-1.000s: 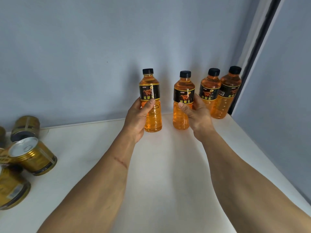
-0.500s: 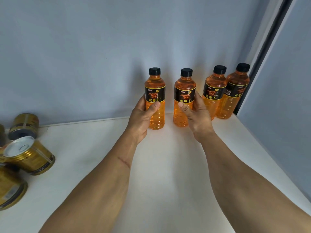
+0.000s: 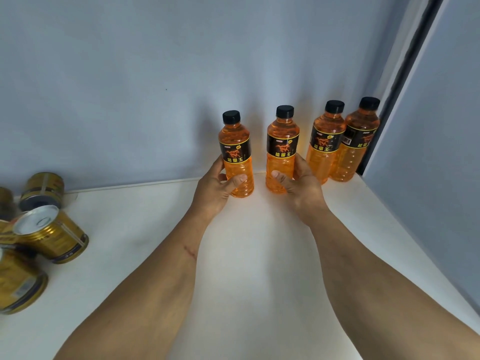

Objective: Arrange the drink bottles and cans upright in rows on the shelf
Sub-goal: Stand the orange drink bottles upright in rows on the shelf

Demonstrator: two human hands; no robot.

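Four orange bottles upright along back wall (image 3: 130, 100) on white shelf (image 3: 259, 255) | gold cans (image 3: 49, 237) tipped, far left of bottles | left hand (image 3: 215, 188) grasps leftmost bottle (image 3: 237, 157) | right hand (image 3: 301, 185) grasps second bottle (image 3: 281, 149) | corner pair (image 3: 342, 141) untouched

Four orange drink bottles with black caps stand upright along the back of the white shelf (image 3: 259, 255): one (image 3: 237, 152) on the left, a second (image 3: 282, 146) beside it, a third (image 3: 326, 140) and a fourth (image 3: 359, 139) by the right wall. At least four gold cans lie at the left edge: one (image 3: 42, 190) farthest back, one (image 3: 52, 236) with its silver top showing, one (image 3: 18, 284) nearest, and one (image 3: 5, 203) cut off by the frame. Two hands are in view, the left hand (image 3: 215, 189) and the right hand (image 3: 302, 187).
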